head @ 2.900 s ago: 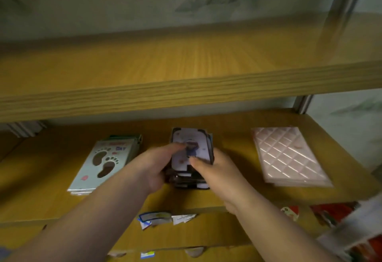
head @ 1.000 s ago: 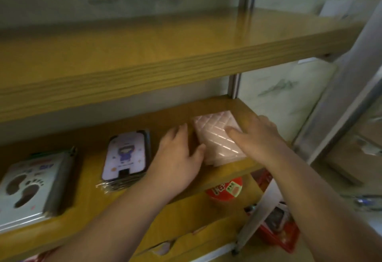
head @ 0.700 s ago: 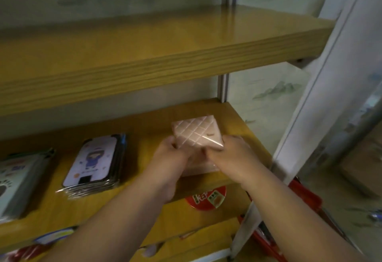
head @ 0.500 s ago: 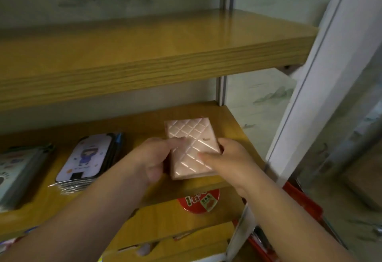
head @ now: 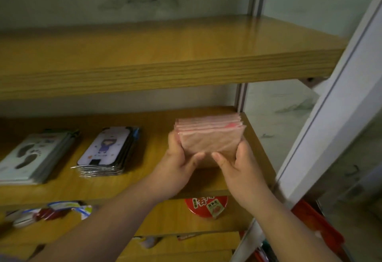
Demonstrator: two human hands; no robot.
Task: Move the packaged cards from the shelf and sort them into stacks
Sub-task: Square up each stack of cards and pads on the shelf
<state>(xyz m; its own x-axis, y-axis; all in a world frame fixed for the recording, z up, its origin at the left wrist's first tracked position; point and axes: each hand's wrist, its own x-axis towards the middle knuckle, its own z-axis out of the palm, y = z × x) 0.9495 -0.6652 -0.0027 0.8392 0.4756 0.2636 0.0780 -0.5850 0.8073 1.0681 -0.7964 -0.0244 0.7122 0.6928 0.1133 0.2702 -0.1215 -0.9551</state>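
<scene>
Head view looked forward and down at a wooden shelf unit. Both hands held a pink stack of packaged cards on edge, raised over the right end of the middle shelf, the plain back of the nearest pack facing the camera and the pack edges fanned slightly at the top. The left hand gripped the stack's left side, its fingers curled round that edge and its thumb lying across the lower front. The right hand gripped the right side the same way, thumb pointing inward along the bottom so that the two thumbs nearly met. Whether the stack's lower edge touched the shelf could not be told, as the hands hid it; the stack was also motion-blurred.

On the same shelf, left of the hands, lay a stack of packs with a cartoon figure on a pale lilac face, lying flat in clear wrappers. Farther left, at the frame's edge, lay a stack of footprint packs, also flat. The upper shelf ran across the frame above. Below the middle shelf stood a red round container with printed characters, and some loose wrappers lay at the left. A white metal upright slanted down the right side.
</scene>
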